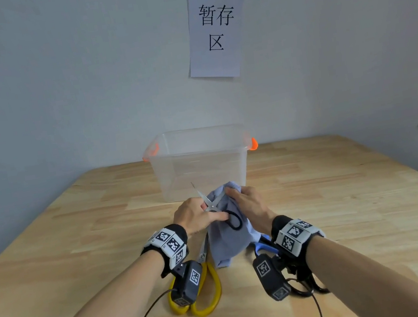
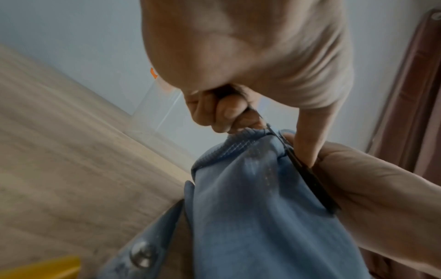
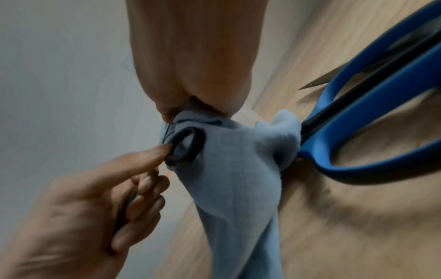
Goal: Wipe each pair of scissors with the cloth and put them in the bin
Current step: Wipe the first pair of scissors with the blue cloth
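Small black-handled scissors (image 1: pixel 211 205) are held above the table with their blades spread. My left hand (image 1: pixel 197 212) grips one handle in its curled fingers, and the thumb touches the other black loop (image 3: pixel 186 147). One blade points up and left; the other runs into the blue-grey cloth (image 1: pixel 227 241). My right hand (image 1: pixel 239 194) pinches the cloth (image 3: pixel 233 188) around that blade, and the rest of the cloth hangs down to the table. The clear bin (image 1: pixel 201 170) with orange handles stands just behind the hands.
Yellow-handled scissors (image 1: pixel 196 290) lie on the wooden table (image 1: pixel 361 202) under my left wrist. Blue-handled scissors (image 3: pixel 381 132) lie under my right wrist, partly covered by the cloth. A paper sign (image 1: pixel 216 32) hangs on the wall behind the bin.
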`<state>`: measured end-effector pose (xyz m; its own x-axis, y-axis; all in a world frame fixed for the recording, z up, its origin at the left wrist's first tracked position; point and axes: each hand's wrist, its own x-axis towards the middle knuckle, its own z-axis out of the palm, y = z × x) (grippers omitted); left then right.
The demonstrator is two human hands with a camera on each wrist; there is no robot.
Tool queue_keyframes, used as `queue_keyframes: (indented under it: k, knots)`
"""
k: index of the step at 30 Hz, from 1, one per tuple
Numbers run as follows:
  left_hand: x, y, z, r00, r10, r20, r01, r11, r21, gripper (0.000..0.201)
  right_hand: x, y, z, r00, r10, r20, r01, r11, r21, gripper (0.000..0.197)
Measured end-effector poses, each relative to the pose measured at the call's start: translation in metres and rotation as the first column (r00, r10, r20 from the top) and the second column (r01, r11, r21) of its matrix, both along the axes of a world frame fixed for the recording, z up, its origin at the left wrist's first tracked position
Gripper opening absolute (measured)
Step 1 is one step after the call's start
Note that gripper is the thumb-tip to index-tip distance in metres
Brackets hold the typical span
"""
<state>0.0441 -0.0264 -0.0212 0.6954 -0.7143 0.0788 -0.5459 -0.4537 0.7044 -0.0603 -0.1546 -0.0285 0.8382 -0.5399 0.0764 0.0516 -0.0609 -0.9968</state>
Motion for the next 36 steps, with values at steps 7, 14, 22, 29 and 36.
queue_keyframes:
  k: [7, 14, 22, 29, 36]
  knots:
    - [-0.003, 0.0, 0.001, 1.0, -0.029, -0.002, 0.029, 0.999, -0.037, 0.062, 0.01, -0.01, -0.007, 0.994, -0.104, -0.032, 0.105, 0.994, 0.036, 0.027]
    - [0.0, 0.003, -0.005, 0.999, -0.041, 0.0, 0.041, 0.999, -0.026, 0.061, 0.005, -0.006, -0.006, 0.994, -0.095, -0.048, 0.095, 0.995, -0.006, 0.026]
    - [0.007, 0.007, -0.01, 0.998, -0.068, 0.0, 0.068, 0.998, -0.017, 0.061, -0.002, -0.005, -0.002, 0.996, -0.073, -0.042, 0.07, 0.995, -0.065, 0.031]
    - [0.002, 0.005, -0.006, 0.997, -0.061, -0.041, 0.059, 0.997, -0.049, 0.066, 0.011, -0.021, -0.005, 0.979, -0.199, -0.044, 0.196, 0.979, -0.062, 0.033]
    - [0.011, 0.012, -0.007, 0.998, 0.034, -0.056, -0.039, 0.996, -0.085, 0.064, 0.006, -0.026, -0.001, 0.97, -0.064, -0.235, 0.003, 0.968, -0.252, 0.025]
